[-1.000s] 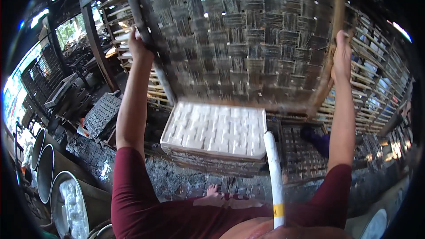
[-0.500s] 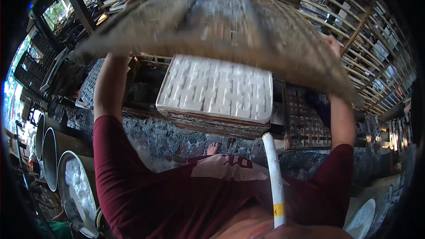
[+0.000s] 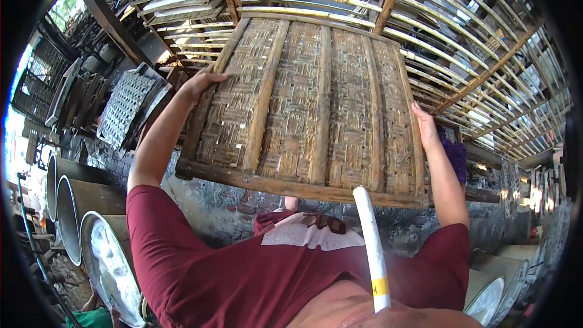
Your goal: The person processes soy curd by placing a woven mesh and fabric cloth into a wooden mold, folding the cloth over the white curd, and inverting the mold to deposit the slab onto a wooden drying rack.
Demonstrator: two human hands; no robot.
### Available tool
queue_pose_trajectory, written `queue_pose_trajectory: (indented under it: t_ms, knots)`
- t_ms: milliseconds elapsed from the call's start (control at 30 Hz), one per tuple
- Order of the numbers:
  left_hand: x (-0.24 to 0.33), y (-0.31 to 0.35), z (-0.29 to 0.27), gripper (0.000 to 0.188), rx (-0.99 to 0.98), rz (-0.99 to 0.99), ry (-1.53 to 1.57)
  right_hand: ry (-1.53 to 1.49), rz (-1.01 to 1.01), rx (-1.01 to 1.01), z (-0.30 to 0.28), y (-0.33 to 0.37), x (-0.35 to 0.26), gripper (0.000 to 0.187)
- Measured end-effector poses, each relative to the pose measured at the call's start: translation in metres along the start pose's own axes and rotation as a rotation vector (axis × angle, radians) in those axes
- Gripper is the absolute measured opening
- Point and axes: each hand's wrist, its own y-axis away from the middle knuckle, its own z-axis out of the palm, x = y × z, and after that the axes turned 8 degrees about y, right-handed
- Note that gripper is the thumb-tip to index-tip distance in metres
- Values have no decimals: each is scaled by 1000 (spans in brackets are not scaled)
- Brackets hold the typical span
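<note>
A large woven bamboo panel with wooden slats and a wooden frame spreads out in front of me. My left hand grips its left edge, thumb over the frame onto the weave. On the opposite edge, my right hand holds the frame with its fingers mostly hidden behind it. The white slab and its stand lie out of sight beneath the panel; whether the panel rests on them I cannot tell.
Bamboo-pole racks rise beyond the panel. Woven panels are stacked at left. Large metal vats stand lower left, one with white contents; more vats are lower right. A person in a green sleeve is at lower left. A cigarette juts up before me.
The panel has come down and toward me from a raised, tilted, blurred position. It now covers the white slab, which showed before. Both hands have moved with it.
</note>
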Motion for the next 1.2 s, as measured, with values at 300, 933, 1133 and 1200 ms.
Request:
queue_pose_trajectory:
  t_ms: [300,933,1133,1200]
  knots:
    - [-51,-31,-25,69,-155,14,154,-147,71,-12,8,0,24,62]
    - [-36,-73,-23,76,-56,-450,342,-142,525,19,5,-62,6,52]
    - [-34,-80,-14,58,65,-468,252,-32,585,77,9,-63,1,39]
    - [-40,-85,-21,51,91,-473,279,-35,570,69,8,-65,1,39]
